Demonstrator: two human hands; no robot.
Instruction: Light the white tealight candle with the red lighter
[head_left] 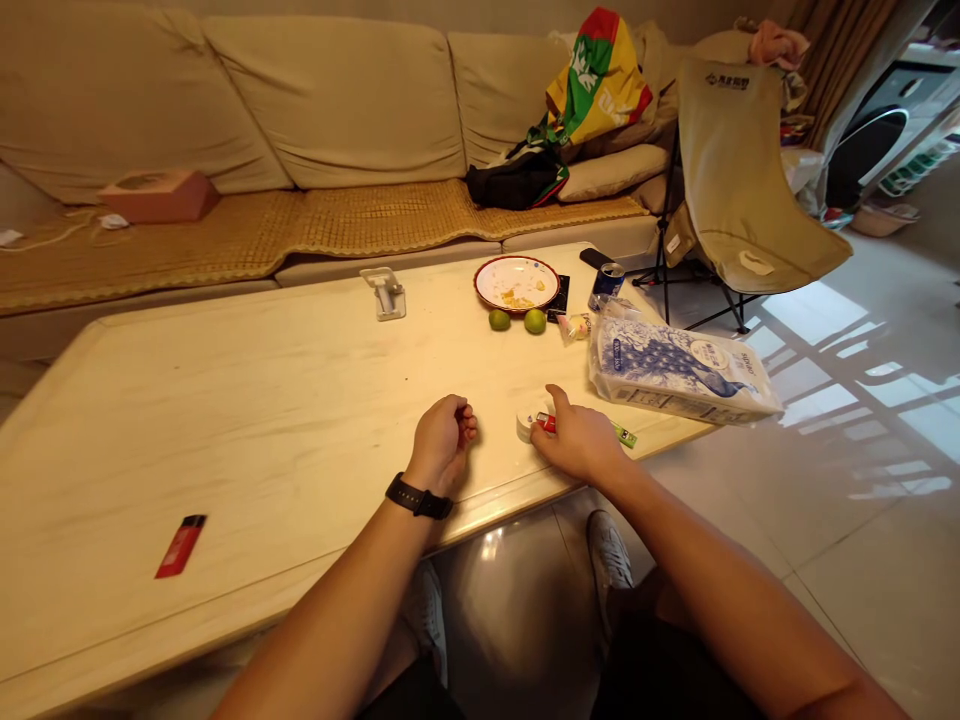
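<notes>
My left hand, with a black watch band on its wrist, rests at the near side of the table. Its fingers are curled in and nothing shows in them. To its right, my right hand is low over the table with thumb and index finger apart. In the gap between them shows a small red object, beside a white round object that the hand partly covers. A green object sticks out from behind the right hand; its kind is hidden.
A plastic-wrapped tissue pack lies at the table's right end. Farther back are a red-rimmed plate, two green fruits, a can and a white holder. A red lighter lies front left. A folding chair stands beyond.
</notes>
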